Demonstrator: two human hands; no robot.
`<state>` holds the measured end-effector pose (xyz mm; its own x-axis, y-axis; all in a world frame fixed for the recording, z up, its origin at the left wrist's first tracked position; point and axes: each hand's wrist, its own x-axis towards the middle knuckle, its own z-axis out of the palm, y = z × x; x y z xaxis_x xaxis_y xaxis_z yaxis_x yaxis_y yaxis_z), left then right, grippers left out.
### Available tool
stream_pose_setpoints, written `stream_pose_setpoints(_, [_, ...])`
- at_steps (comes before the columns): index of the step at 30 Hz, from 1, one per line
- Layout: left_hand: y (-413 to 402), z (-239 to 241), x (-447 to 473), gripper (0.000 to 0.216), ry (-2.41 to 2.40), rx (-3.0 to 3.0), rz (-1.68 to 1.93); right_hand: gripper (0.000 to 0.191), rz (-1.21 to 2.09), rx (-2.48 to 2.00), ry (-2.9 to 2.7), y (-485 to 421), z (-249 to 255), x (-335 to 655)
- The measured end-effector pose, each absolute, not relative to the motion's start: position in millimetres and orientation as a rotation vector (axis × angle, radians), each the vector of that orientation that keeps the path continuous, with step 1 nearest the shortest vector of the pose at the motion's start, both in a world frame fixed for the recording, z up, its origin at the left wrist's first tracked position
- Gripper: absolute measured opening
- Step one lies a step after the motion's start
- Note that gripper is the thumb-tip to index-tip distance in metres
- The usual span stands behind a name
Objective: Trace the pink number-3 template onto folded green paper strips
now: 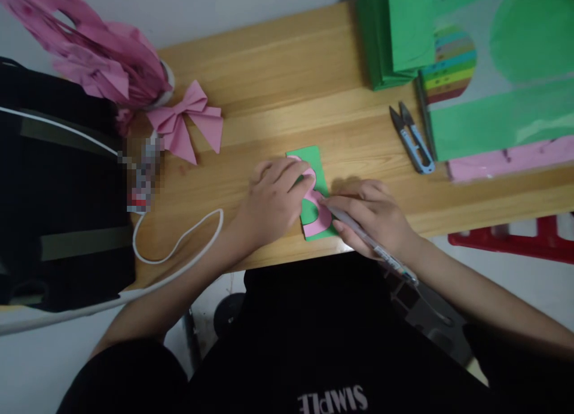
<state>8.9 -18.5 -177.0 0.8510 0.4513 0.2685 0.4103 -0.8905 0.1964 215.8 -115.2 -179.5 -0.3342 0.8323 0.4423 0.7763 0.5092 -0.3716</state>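
On the table [251, 85] lies a green paper rectangle [315, 154] with a curved pink paper cutout [320, 222], shaped like a 3, on top of it. My left hand [278, 198] rests over the left side of both papers, its fingers stretched out and pressing down on the cutout. A pen [365, 237] is in my right hand [376, 213], gripped between thumb and fingers. Its tip end reaches the right edge of the pink cutout, partly hidden by my fingers.
Blue-handled thread snips [412, 139] lie at the right, beside a green paper pack [488, 115] and stacked green paper [390, 37]. At the left are a pink paper bow [188, 121], a pink paper sculpture [112, 61], a white cable [179, 246] and a black bag [67, 210].
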Motion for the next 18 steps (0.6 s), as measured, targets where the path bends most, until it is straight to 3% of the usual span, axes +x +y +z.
stream_pose_setpoints(18, [-25, -174, -10, 0.018, 0.302, 2.806, 0.417, 0.022, 0.078, -1.341, -2.149, -113, -182, 212])
